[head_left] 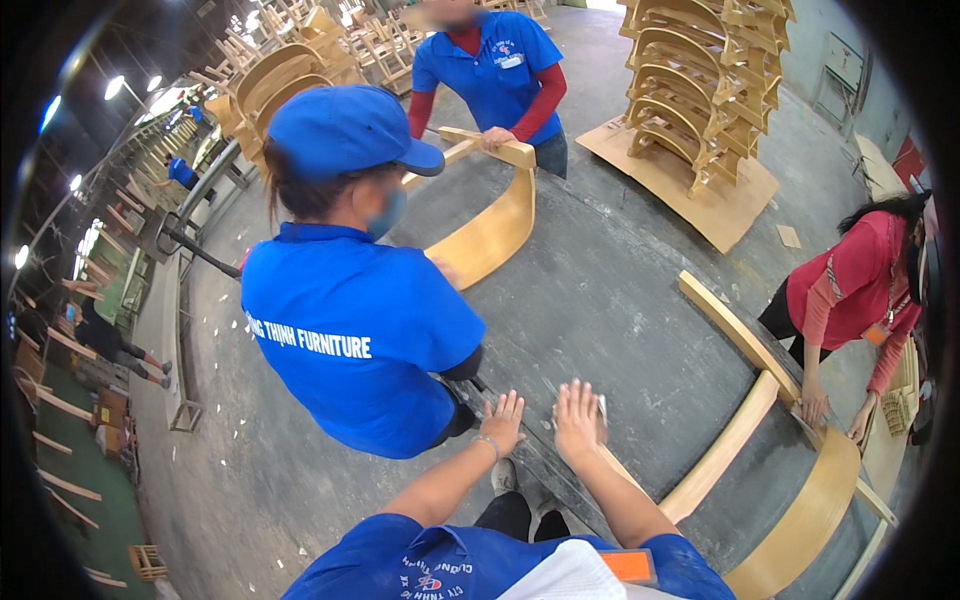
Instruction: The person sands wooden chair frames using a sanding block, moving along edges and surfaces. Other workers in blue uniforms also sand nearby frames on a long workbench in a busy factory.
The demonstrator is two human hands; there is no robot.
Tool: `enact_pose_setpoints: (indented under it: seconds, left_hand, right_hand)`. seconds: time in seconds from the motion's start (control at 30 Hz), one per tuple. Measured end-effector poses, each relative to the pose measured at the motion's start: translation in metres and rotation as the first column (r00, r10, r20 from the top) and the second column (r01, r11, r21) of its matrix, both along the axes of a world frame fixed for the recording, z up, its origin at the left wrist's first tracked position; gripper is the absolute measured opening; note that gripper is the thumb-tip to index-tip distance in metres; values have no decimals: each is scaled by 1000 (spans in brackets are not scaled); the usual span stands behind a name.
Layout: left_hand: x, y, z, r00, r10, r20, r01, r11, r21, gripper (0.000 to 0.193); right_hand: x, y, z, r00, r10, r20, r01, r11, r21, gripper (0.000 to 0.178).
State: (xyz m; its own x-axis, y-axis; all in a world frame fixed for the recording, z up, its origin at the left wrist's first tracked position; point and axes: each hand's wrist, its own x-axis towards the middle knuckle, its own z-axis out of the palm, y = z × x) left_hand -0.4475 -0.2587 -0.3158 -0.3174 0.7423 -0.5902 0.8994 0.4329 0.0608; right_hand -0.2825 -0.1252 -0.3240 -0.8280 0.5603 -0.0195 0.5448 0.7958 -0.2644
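My left hand is open, fingers spread, at the near edge of the dark grey worktable. It holds nothing. Just to its right, my right hand lies with fingers stretched out over the tabletop. Something small and white shows along its right side; whether the hand touches it I cannot tell. Nearest to my right forearm is a pale wooden frame with a straight rail, a longer bar and a curved wooden panel. Part of that frame is hidden behind my forearm.
A co-worker in a blue cap stands close on my left, beside another curved wooden frame. A second person across the table grips that frame. At right, a person in red handles the near frame. Stacked curved parts stand beyond.
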Motion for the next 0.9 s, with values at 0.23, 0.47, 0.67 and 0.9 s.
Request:
enact_pose_setpoints:
  seconds: [0.23, 0.47, 0.67, 0.9]
  left_hand:
    - [0, 3, 3, 1000, -21, -4, 21, 1000, 5, 97]
    - [1, 6, 6, 999, -26, 36, 28, 999, -44, 101]
    - [5, 7, -1, 998, -50, 26, 52, 997, -51, 104]
    - [11, 5, -5, 1000, -29, -5, 29, 1000, -12, 102]
  right_hand:
    - [76, -14, 14, 996, -47, -69, 40, 993, -109, 67]
    - [300, -49, 25, 954, -273, 125, 285, 954, -92, 66]
    - [321, -49, 1, 961, -250, 117, 248, 968, 31, 67]
    - [104, -27, 3, 985, -174, -20, 172, 982, -74, 75]
